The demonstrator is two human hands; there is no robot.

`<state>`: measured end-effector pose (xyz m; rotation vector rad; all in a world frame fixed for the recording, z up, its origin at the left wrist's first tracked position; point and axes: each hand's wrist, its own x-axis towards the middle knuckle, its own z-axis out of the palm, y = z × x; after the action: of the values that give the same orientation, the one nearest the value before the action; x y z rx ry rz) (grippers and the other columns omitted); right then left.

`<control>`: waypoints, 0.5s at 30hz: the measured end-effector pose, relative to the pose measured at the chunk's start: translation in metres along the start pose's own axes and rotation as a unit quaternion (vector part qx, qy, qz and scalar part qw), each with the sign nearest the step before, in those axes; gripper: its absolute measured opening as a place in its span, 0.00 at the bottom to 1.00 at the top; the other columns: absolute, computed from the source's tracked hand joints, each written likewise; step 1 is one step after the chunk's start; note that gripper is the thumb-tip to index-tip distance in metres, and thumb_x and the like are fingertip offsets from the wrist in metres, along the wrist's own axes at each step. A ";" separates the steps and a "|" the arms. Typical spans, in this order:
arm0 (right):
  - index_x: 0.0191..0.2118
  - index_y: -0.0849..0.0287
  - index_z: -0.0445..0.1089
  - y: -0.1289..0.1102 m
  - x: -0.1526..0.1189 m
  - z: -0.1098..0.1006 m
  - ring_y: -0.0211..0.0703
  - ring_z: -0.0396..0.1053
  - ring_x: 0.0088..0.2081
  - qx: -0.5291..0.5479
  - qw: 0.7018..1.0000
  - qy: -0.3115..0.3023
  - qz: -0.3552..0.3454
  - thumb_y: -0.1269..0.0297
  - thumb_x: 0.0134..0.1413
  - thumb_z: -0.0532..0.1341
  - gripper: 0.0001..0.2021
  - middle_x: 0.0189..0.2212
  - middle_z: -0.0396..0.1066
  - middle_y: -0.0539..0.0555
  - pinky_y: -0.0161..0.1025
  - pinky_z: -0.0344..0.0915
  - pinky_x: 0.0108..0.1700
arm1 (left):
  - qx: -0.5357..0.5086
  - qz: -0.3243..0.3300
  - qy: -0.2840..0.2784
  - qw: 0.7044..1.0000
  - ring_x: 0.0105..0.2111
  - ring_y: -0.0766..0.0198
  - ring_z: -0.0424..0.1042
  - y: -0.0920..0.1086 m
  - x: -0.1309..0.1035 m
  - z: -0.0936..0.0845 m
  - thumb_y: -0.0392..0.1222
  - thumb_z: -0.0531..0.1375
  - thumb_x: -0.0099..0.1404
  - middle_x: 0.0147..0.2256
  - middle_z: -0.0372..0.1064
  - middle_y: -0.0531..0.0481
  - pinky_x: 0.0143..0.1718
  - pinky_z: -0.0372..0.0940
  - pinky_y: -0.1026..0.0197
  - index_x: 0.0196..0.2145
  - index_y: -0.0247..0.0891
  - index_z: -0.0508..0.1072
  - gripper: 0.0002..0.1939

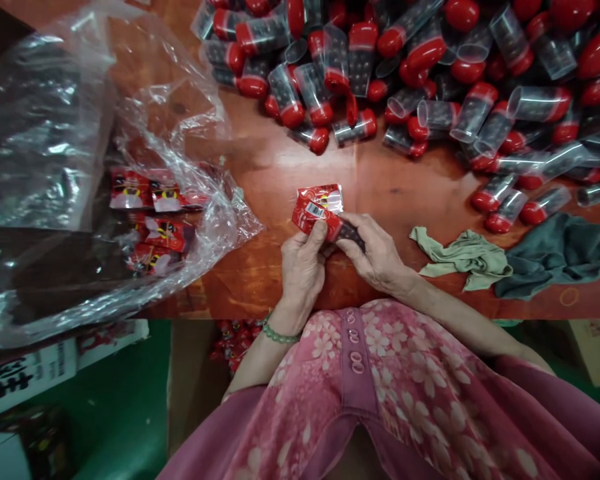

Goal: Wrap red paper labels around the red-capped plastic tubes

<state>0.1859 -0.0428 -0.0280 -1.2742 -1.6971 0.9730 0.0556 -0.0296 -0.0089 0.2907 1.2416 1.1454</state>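
Note:
Over the near part of the table, my left hand (304, 263) is closed on a red printed packet (305, 217) with a white barcode label, thumb on top. My right hand (377, 253) pinches a dark dotted tube (351, 235) that meets the packet's right end. How far the tube reaches inside is hidden by the fingers. Just behind the packet, a shiny red and white printed wrapper (333, 195) shows; I cannot tell whether it is separate or part of the same piece.
Clear tubes with red rounded ends (325, 93) lie heaped at the back and right. A clear plastic bag (180, 147) spreads over the left, with several red printed packets (167, 233) in it. Light green (467, 257) and dark green cloths (563, 257) lie to the right.

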 end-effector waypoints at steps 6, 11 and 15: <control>0.60 0.61 0.62 -0.002 -0.010 -0.014 0.38 0.69 0.33 0.190 0.974 -0.050 0.113 0.56 0.67 0.54 0.21 0.43 0.73 0.56 0.40 0.71 0.40 | 0.029 0.039 -0.056 0.997 0.29 0.65 0.77 -0.009 -0.008 0.000 0.60 0.74 0.45 0.27 0.78 0.51 0.37 0.73 0.61 0.28 0.37 0.77 0.24; 0.56 0.56 0.64 0.000 -0.022 -0.013 0.31 0.64 0.27 0.265 0.955 -0.037 0.127 0.48 0.64 0.57 0.22 0.53 0.70 0.57 0.35 0.69 0.33 | 0.047 0.057 -0.109 0.991 0.33 0.65 0.77 -0.014 -0.014 0.005 0.57 0.75 0.46 0.33 0.79 0.51 0.37 0.72 0.62 0.35 0.40 0.80 0.23; 0.58 0.57 0.62 0.004 -0.030 -0.005 0.37 0.69 0.32 0.158 0.984 0.033 0.076 0.52 0.67 0.52 0.20 0.53 0.71 0.60 0.40 0.71 0.39 | 0.012 0.057 -0.094 0.994 0.27 0.70 0.73 -0.023 -0.015 0.014 0.56 0.75 0.46 0.27 0.77 0.54 0.33 0.70 0.66 0.28 0.38 0.79 0.21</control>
<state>0.1978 -0.0707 -0.0336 -1.2194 -1.3456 1.2226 0.0815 -0.0465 -0.0115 0.4817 1.0853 1.1730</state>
